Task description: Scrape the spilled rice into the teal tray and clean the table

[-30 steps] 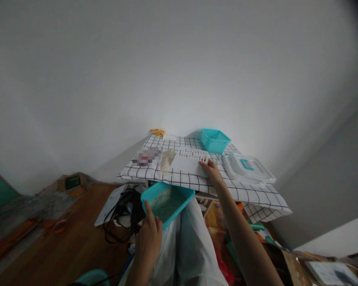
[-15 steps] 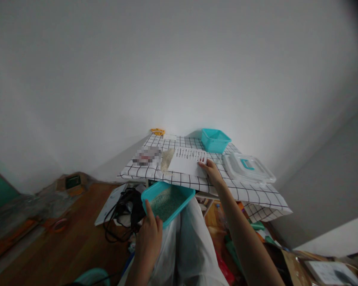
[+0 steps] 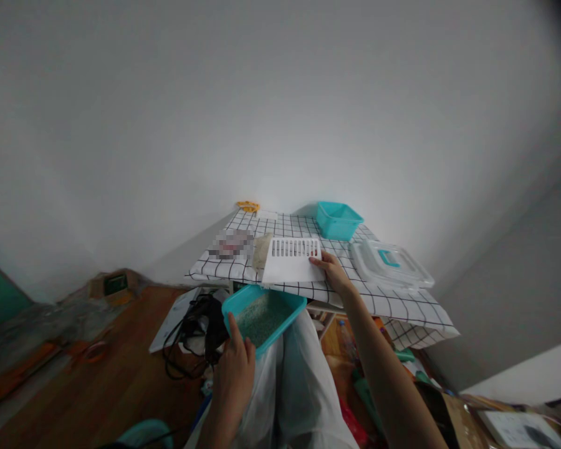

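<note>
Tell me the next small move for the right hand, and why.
I'd have the right hand shift the flat, slotted white plate slightly left: the beige, grainy-looking patch on the black-and-white checked cloth lies beside its left edge, and the left hand holds the rectangular turquoise tray below the table's near edge, probably well placed for catching sweepings.

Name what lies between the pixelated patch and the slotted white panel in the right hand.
The head view shows a beige patch on the checked cloth, left of the white panel; its material is unclear.
</note>
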{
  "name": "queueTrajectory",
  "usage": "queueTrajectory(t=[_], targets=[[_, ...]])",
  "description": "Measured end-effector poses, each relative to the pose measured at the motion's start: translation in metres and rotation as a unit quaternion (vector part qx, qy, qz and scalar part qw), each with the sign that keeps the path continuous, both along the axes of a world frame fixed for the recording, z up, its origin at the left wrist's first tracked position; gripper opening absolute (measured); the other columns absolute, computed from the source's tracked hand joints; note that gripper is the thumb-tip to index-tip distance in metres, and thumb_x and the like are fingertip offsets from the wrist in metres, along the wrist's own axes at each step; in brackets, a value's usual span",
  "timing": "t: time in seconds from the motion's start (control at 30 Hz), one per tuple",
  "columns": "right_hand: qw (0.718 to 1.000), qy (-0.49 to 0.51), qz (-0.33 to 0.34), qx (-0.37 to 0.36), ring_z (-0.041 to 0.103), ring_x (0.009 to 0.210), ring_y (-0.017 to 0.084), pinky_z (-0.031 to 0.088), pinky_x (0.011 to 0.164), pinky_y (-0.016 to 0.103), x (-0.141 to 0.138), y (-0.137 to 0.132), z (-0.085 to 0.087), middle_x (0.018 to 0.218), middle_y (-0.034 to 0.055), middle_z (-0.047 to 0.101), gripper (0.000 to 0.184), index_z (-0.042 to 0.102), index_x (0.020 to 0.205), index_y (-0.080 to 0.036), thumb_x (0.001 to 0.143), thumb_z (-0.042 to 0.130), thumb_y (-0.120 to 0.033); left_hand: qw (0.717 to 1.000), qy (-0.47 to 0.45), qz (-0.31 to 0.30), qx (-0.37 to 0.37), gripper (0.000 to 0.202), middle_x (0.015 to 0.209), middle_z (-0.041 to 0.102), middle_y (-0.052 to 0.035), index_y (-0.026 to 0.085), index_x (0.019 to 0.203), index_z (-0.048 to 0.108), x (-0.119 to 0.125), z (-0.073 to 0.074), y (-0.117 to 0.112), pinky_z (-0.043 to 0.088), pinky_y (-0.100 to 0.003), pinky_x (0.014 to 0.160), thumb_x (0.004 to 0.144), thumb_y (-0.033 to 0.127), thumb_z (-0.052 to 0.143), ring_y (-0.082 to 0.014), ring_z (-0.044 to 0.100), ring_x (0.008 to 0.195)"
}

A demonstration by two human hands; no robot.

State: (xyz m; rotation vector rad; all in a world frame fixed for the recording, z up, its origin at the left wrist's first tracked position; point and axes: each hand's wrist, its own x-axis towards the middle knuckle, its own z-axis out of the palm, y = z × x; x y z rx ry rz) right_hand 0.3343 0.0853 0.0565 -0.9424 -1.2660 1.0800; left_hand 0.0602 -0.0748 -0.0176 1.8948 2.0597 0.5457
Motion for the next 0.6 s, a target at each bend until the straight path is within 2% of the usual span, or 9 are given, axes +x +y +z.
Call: queueTrajectory(t=[0.1,0.27,0.4,0.6], targets=[[1.0,0.007,-0.001,0.0,0.069,0.08,0.024,0.053,0.076,0.036,0.0021,0.0017,-0.0022,0.094,0.0037,0.079,0.027,0.074,0.091,-0.022,0.067,0.079,-0.035,1.0,0.0,-0.001,0.001,0.065,0.104,0.077,-0.0188,-0.002,0.155,-0.002,-0.0001,0.0013,-0.0004,0.046,-0.031,0.059,0.101,0.024,0.022,-0.0252,0.077,0.08],[1.0,0.018,-0.019,0.018,0.069,0.091,0.026,0.053,0.084,0.038,0.0035,0.0054,-0.0062,0.103,0.0036,0.078,0.033,0.072,0.098,-0.024,0.071,0.078,-0.041,1.0,0.0,0.004,-0.007,0.065,0.104,0.077,-0.0179,-0.002,0.155,0.0,-0.001,0.0027,-0.001,0.044,-0.031,0.057,0.101,0.024,0.024,-0.0248,0.077,0.08],[1.0,0.0,-0.003,0.027,0.069,0.095,0.026,0.052,0.089,0.04,0.0014,0.0045,-0.0053,0.105,0.0044,0.078,0.032,0.075,0.097,-0.023,0.07,0.081,-0.04,1.0,0.0,0.002,-0.008,0.065,0.103,0.078,-0.0153,-0.002,0.155,0.0,-0.0006,0.0049,-0.0025,0.045,-0.028,0.058,0.101,0.023,0.025,-0.0222,0.077,0.081],[0.999,-0.01,0.019,0.027,0.069,0.096,0.026,0.053,0.088,0.04,0.0006,0.0019,-0.0029,0.107,0.0041,0.078,0.034,0.076,0.099,-0.024,0.071,0.081,-0.041,1.0,-0.001,0.007,-0.016,0.064,0.107,0.077,-0.018,-0.002,0.155,0.001,-0.0001,0.0051,-0.0022,0.046,-0.03,0.061,0.101,0.023,0.023,-0.025,0.077,0.085]])
